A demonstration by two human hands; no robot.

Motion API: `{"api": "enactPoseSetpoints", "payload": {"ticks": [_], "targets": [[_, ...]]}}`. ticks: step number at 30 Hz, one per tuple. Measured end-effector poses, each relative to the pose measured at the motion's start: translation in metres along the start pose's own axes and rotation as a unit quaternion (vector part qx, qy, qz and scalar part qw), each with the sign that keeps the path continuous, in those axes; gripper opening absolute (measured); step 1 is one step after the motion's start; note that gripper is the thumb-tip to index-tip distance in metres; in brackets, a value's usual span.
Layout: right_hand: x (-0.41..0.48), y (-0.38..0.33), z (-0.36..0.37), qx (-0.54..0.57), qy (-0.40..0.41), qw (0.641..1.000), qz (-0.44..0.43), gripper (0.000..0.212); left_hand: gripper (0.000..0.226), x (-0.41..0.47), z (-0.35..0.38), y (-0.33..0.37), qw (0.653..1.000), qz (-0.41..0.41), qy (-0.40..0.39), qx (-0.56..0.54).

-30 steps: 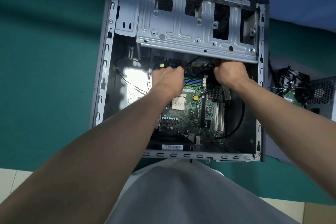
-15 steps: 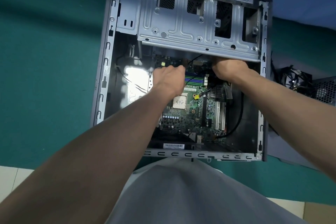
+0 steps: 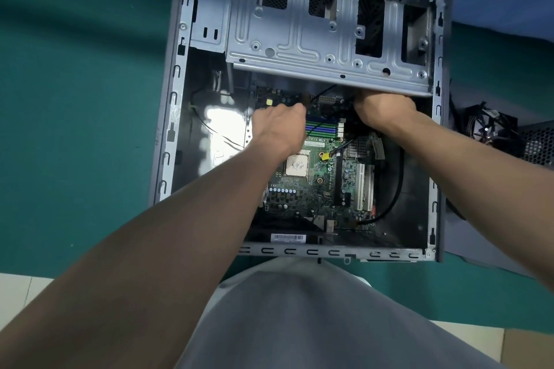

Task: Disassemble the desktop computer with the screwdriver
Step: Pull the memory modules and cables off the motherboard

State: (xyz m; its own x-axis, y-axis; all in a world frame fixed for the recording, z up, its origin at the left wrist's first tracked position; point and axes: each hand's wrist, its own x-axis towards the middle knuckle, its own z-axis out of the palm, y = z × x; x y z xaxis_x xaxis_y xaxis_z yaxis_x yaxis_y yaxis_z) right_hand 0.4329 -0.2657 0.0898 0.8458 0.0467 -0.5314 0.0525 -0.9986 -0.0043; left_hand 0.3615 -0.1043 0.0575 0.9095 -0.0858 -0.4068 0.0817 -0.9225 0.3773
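The open desktop case (image 3: 168, 141) lies on its side on a green mat. Its green motherboard (image 3: 320, 189) is exposed, with a bare CPU (image 3: 296, 165) and blue memory slots (image 3: 322, 129). My left hand (image 3: 278, 126) is curled over the board's upper left edge, beside a thin black cable (image 3: 322, 96); its fingertips are hidden. My right hand (image 3: 383, 112) reaches under the lower edge of the metal drive cage (image 3: 299, 39), which hides its fingers. No screwdriver shows.
A black cable (image 3: 395, 189) loops along the board's right side. Removed parts, a fan with wires (image 3: 488, 126) and a perforated grey box (image 3: 539, 144), lie to the right of the case. Pale floor tiles border the mat near me.
Both hands stay at the top edge of the motherboard. My right hand has slid slightly further under the drive cage.
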Motion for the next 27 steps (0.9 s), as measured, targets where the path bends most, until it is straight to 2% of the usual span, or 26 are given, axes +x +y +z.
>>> {"api": "enactPoseSetpoints", "payload": {"ticks": [2, 9, 14, 17, 20, 24, 27], "targets": [[-0.002, -0.005, 0.001, 0.005, 0.028, 1.000, -0.003, 0.037, 0.020, 0.000, 0.000, 0.000, 1.000, -0.003, 0.000, 0.002], [-0.007, 0.001, 0.001, -0.058, 0.013, 0.998, 0.027, 0.038, 0.023, 0.000, 0.002, 0.003, 1.000, -0.008, -0.008, 0.015], [-0.006, -0.002, 0.000, -0.015, 0.015, 0.999, 0.034, 0.035, 0.024, 0.001, 0.000, 0.003, 1.000, -0.013, -0.015, 0.015], [-0.008, -0.003, -0.001, -0.065, -0.002, 0.997, 0.041, 0.043, 0.024, 0.000, 0.000, 0.004, 0.999, -0.013, -0.021, 0.024], [-0.009, -0.001, -0.001, -0.033, 0.014, 0.998, 0.049, 0.038, 0.023, -0.003, -0.001, 0.009, 0.999, -0.005, -0.036, 0.039], [-0.006, -0.002, 0.000, 0.018, 0.024, 0.999, 0.038, 0.039, 0.041, -0.014, -0.003, 0.016, 0.995, 0.003, -0.070, 0.077], [-0.008, 0.000, -0.001, -0.012, 0.005, 0.999, 0.047, 0.041, 0.058, -0.028, 0.004, 0.014, 0.992, 0.008, -0.047, 0.120]]}}
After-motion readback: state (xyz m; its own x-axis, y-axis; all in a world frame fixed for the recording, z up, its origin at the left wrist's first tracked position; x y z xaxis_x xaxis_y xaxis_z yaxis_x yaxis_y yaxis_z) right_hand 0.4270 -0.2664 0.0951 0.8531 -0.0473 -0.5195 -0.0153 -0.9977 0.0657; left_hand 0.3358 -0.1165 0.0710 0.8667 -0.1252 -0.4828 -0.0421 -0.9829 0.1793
